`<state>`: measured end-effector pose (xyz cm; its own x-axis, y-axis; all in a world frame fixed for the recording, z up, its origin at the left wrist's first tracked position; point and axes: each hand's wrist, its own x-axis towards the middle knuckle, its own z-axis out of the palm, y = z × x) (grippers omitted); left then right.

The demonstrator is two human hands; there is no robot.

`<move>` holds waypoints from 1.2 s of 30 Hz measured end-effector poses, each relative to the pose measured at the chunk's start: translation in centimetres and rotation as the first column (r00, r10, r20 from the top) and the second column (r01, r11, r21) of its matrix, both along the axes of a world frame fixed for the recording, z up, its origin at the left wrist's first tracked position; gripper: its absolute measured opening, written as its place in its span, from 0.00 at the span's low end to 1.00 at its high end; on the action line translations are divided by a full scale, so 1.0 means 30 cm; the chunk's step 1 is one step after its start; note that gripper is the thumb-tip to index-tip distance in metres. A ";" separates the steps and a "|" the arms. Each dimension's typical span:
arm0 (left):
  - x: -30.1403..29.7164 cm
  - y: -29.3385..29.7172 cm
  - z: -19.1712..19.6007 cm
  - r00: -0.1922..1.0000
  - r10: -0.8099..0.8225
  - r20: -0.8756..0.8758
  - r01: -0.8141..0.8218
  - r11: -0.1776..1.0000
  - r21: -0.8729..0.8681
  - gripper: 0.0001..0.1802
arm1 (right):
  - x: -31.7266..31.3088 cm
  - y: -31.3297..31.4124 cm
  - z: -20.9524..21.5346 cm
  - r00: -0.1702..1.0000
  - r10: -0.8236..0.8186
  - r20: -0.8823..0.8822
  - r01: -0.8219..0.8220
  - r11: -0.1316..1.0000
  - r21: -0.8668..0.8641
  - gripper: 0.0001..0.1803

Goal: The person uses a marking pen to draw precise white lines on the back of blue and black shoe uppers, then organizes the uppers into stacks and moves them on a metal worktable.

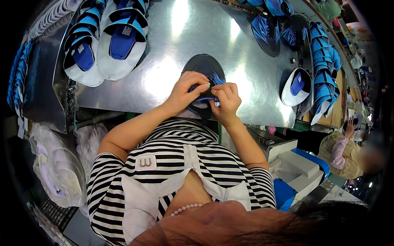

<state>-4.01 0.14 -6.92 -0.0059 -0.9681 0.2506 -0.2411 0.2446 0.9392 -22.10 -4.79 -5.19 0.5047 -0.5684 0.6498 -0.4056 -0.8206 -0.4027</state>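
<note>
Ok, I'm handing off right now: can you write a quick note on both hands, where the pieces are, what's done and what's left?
Left hand and right hand: both pinch the dark blue shoe upper at its near edge, on the steel table.
Blue cord runs between the fingers.
Finished-looking stacks: white-and-blue pieces far left, blue uppers right.
Done: cannot tell how far.
Left: this upper, in hand.

A shiny metal worktable (172, 45) was lit from overhead; a wooden bench (337, 107) was seen beside it.
</note>
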 end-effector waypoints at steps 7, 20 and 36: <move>0.049 0.044 0.134 0.818 -0.077 0.570 0.168 0.980 -0.109 0.33 | -0.009 -0.003 0.028 0.997 0.063 -0.039 -0.062 0.998 0.028 0.30; 0.030 -0.004 0.073 0.806 0.042 0.591 0.113 0.968 -0.223 0.24 | 0.006 -0.037 -0.010 0.991 0.132 -0.015 -0.130 0.987 0.093 0.26; 0.033 0.096 0.131 0.779 0.173 0.602 0.177 0.861 -0.477 0.12 | -0.055 0.058 0.028 0.946 0.314 0.078 -0.320 0.943 0.087 0.18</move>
